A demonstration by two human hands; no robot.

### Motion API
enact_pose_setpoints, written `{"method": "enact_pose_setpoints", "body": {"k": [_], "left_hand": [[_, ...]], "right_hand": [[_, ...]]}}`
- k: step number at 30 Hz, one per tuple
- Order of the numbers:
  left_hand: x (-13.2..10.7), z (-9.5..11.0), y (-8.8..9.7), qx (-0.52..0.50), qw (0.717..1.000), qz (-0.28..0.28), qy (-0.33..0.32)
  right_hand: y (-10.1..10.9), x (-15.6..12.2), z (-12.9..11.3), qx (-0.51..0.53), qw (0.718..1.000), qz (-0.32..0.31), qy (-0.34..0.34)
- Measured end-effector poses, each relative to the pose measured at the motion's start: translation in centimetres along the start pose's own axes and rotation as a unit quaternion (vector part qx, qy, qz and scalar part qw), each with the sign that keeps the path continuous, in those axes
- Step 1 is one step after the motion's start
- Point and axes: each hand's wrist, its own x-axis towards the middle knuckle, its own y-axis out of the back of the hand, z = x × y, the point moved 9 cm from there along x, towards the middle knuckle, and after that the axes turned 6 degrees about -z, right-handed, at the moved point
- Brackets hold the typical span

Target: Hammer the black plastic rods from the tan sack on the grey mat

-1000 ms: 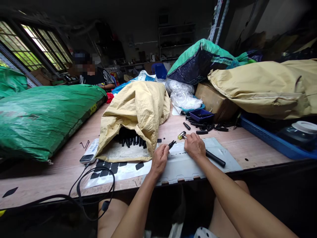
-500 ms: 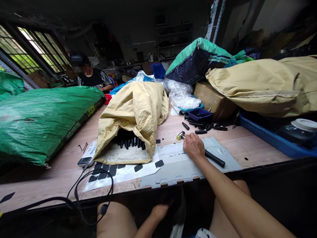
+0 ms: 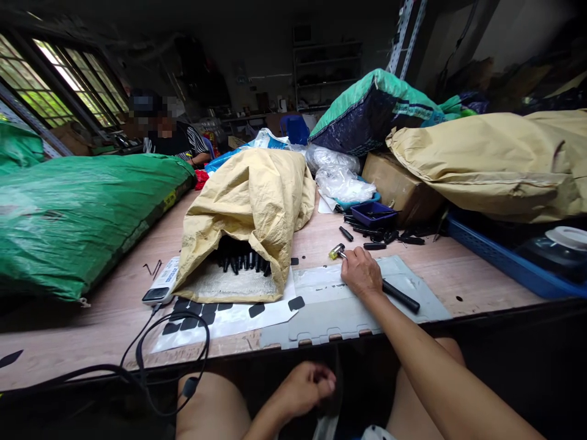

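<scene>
My right hand (image 3: 362, 271) lies over the grey board (image 3: 323, 315), its fingers closed round the metal shaft of a small hammer (image 3: 402, 297). The hammer's yellow-and-metal head pokes out past the fingertips, and its black handle extends behind the hand to the right. Below the table edge, between the knees, is my left hand (image 3: 306, 386), with fingers curled together; I cannot make out whether anything is in them. Left of the board, a beige sack (image 3: 257, 201) lies with its mouth towards me, showing several black cylindrical parts (image 3: 245, 261) inside.
Loose black parts (image 3: 375, 245) and a small purple tray (image 3: 373, 213) are beyond the right hand. A blue basket (image 3: 495, 252) stands at the right, a green sack (image 3: 92, 214) at the left. A cable (image 3: 206, 342) loops over the front edge. A person (image 3: 177, 143) sits across the table.
My left hand has risen from the dark below the table, and its curled fingers now show. The right hand keeps its hold on the hammer at the same spot.
</scene>
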Motion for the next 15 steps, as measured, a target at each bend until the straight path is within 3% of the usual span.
{"method": "enact_pose_setpoints", "body": {"k": [3,4,5,7,8,10,12,14,15], "left_hand": [[-4.8,4.1,-0.3,-0.032,0.987,-0.155,-0.020],[-6.2,5.7,0.6,-0.041,0.982,-0.180,-0.029],[-7.0,7.6,3.0,-0.048,0.987,-0.140,-0.059],[-7.8,11.3,10.0,-0.057,0.986,0.056,-0.148],[-8.3,12.7,13.8,-0.048,0.965,0.186,-0.178],[-9.3,14.5,19.4,0.029,0.888,0.422,-0.180],[-9.3,16.1,21.8,0.177,0.797,0.566,-0.113],[-8.2,17.4,22.3,0.312,0.731,0.606,-0.035],[-7.5,17.7,22.3,0.355,0.713,0.605,-0.006]], "right_hand": [[0.1,-0.1,-0.1,-0.001,1.000,0.003,0.001],[0.1,-0.1,-0.1,0.000,1.000,0.002,0.001],[0.1,-0.1,-0.1,0.002,1.000,0.001,0.000],[0.1,-0.1,-0.1,0.003,1.000,-0.001,0.000],[0.1,-0.1,-0.1,0.003,1.000,-0.002,0.000],[0.1,0.0,-0.1,0.003,1.000,-0.005,0.000],[0.0,0.1,0.0,0.005,1.000,-0.010,0.000],[-0.1,0.1,0.0,0.007,1.000,-0.014,0.000],[0.0,0.1,-0.1,0.007,1.000,-0.015,0.000]]}}
